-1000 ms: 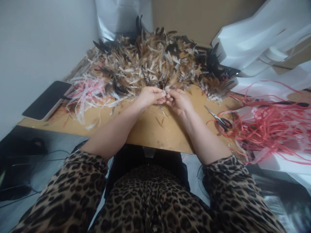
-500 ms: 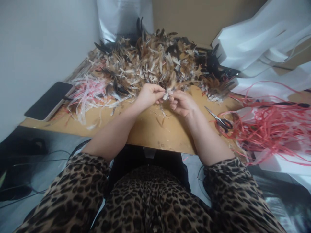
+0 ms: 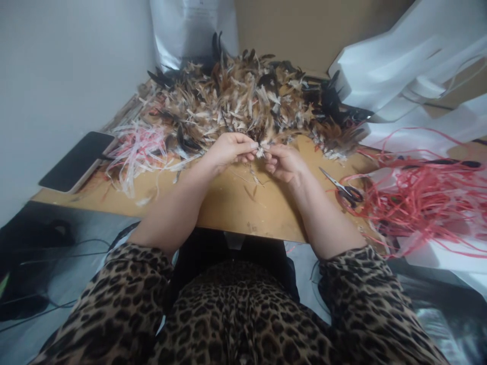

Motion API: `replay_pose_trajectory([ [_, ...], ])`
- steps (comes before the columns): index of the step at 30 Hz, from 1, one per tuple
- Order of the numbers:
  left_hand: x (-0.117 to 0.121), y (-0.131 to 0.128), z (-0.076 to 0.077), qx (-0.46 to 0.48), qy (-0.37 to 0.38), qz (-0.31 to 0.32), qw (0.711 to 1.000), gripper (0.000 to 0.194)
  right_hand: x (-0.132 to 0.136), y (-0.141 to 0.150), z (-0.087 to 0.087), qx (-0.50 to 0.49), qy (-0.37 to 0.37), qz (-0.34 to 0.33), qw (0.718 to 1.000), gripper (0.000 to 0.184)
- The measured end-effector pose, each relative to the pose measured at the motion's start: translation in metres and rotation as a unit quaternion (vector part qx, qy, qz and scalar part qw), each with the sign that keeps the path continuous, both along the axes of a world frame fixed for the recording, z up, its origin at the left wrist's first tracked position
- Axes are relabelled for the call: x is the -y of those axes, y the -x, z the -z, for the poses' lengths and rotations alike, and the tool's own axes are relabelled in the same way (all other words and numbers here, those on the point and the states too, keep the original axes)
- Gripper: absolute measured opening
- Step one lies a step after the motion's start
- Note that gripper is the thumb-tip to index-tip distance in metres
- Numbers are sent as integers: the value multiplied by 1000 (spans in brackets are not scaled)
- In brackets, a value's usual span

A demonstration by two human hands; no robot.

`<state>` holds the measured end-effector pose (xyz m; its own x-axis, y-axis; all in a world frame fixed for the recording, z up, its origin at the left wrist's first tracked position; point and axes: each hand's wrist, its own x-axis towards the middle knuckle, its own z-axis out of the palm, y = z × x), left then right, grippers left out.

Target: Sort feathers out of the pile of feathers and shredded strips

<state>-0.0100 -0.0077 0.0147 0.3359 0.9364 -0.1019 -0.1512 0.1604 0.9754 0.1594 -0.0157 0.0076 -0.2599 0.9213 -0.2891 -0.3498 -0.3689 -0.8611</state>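
A big heap of brown, white and black feathers (image 3: 247,99) covers the back of a wooden table (image 3: 236,203). My left hand (image 3: 228,149) and my right hand (image 3: 283,161) meet at the heap's near edge. Both are closed in a pinch on a small tuft of pale feathers (image 3: 261,150) held between their fingertips. Loose feather bits lie on the wood just under my hands.
Scissors (image 3: 342,188) lie on the table right of my right hand, beside a tangle of red plastic strips (image 3: 422,195). Pink and white strips (image 3: 139,147) lie at the left, next to a dark tablet (image 3: 76,161). White bags (image 3: 403,66) pile at the back right.
My hands have shifted slightly and stay pinched together on the tuft. The view has tipped a little downward.
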Motion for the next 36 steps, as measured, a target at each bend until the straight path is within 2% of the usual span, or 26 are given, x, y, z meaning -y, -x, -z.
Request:
replay_pose_trajectory([
  [3, 0, -4, 5, 42, 21, -15, 999, 12, 1, 1, -3, -14, 27, -3, 1000, 23],
  [7, 1, -10, 10, 78, 1, -25, 997, 11, 2, 1, -6, -44, 67, -5, 997, 13],
  [13, 4, -12, 6, 43, -10, -18, 999, 16, -1, -2, -1, -82, 99, -37, 991, 13],
  [17, 3, -11, 6, 14, -26, -2, 1000, 14, -2, -2, 6, -27, 41, -21, 999, 18],
  [20, -1, -10, 15, -17, -30, 11, 999, 13, -3, -3, 8, 47, -3, 4, 999, 23],
  [24, -7, -11, 28, -52, 10, 12, 999, 13, -4, -7, 4, 107, -21, 52, 993, 33],
  [29, -7, -12, 27, -40, 25, -12, 999, 19, -4, -8, 2, 113, -87, 61, 988, 34],
  [33, -5, -13, 26, -36, 10, 9, 999, 20, 0, -4, 3, 111, -154, 58, 980, 28],
  [36, -4, -13, 27, -47, -13, 28, 998, 14, 3, 0, 2, 104, -186, 30, 977, 25],
])
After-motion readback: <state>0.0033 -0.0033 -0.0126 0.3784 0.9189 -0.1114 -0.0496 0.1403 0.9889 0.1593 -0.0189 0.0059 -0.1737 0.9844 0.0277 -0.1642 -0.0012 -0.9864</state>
